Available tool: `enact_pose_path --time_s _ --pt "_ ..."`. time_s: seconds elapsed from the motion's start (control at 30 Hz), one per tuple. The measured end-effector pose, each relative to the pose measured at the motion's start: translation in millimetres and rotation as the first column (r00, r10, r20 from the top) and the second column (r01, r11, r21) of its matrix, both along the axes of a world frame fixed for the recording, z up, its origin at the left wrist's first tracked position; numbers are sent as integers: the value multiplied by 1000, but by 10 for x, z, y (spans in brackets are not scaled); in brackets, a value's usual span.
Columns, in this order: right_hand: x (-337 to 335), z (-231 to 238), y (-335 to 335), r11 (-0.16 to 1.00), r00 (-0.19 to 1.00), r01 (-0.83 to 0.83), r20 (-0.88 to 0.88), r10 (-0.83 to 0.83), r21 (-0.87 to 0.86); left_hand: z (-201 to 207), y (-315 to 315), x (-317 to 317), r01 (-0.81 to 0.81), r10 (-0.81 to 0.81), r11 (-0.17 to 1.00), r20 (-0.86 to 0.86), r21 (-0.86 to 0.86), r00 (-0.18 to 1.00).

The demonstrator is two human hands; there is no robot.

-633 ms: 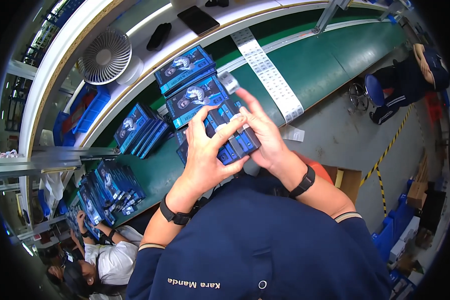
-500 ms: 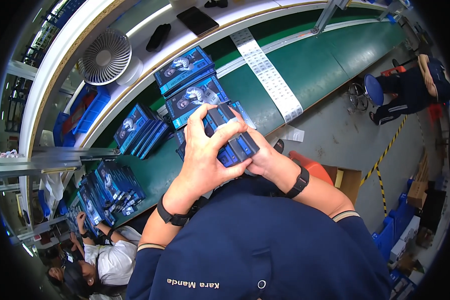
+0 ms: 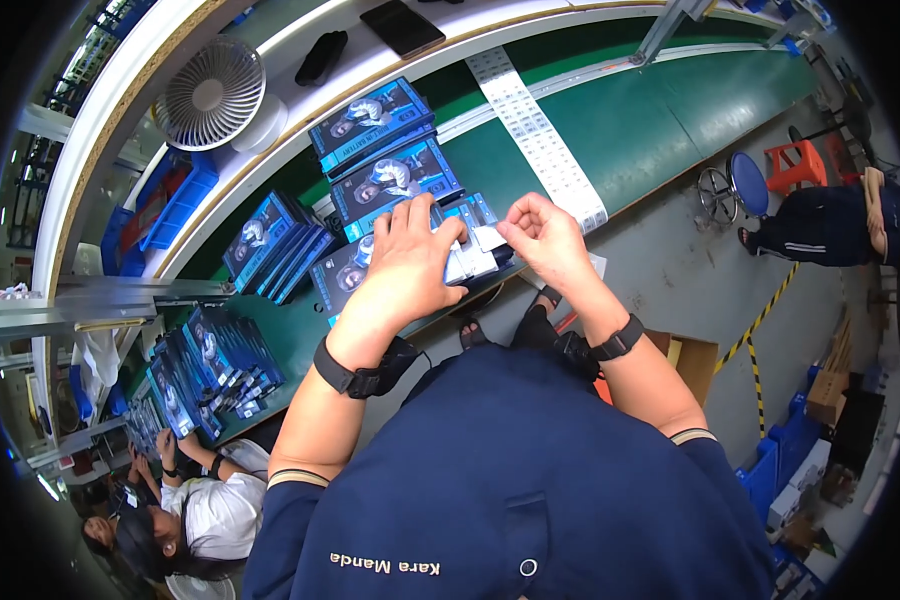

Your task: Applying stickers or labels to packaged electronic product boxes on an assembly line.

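Note:
My left hand (image 3: 405,260) has its fingers and thumb around a small blue box (image 3: 473,262) with white patches on its side, near the bench's front edge. Part of that box lies hidden under the hand. Thumb and fingertips of my right hand (image 3: 550,238) pinch a small white label (image 3: 490,238) beside the box. Just beyond, blue boxes with a printed picture lie in piles: one box (image 3: 395,185) directly behind my left hand, another (image 3: 370,120) farther back. A further blue box (image 3: 342,275) lies left of my left hand.
A strip of printed labels (image 3: 540,130) crosses the green bench (image 3: 650,140). To the left are leaning blue boxes (image 3: 270,245), a white fan (image 3: 210,95) and a blue bin (image 3: 185,205). A phone (image 3: 402,28) lies on the shelf. People work at lower left; another stands at right.
My hands have parted: the dark-edged blue boxes held between them are down at the pile. My right hand has moved right and now pinches a white label.

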State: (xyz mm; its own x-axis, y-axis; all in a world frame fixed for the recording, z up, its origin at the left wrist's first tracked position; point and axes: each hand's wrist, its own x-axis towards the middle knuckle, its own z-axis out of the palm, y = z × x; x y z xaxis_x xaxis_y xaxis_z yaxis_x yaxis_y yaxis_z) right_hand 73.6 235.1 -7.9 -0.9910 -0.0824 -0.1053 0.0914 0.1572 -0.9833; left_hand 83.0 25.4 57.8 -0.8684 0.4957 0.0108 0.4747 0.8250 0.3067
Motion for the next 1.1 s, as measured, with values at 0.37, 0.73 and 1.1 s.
enact_pose_path --time_s 0.37,0.73,1.1 --pt "-80 -19 -91 1000 1000 -26 5 26 10 17 31 -45 -7 7 1000 53 4 999" --pt "-93 59 -46 872 997 -50 -30 74 488 72 27 -77 23 -18 998 85 -54 996" --pt "-79 452 -215 988 994 -63 -99 49 -141 339 -73 131 -3 11 990 -51 143 999"
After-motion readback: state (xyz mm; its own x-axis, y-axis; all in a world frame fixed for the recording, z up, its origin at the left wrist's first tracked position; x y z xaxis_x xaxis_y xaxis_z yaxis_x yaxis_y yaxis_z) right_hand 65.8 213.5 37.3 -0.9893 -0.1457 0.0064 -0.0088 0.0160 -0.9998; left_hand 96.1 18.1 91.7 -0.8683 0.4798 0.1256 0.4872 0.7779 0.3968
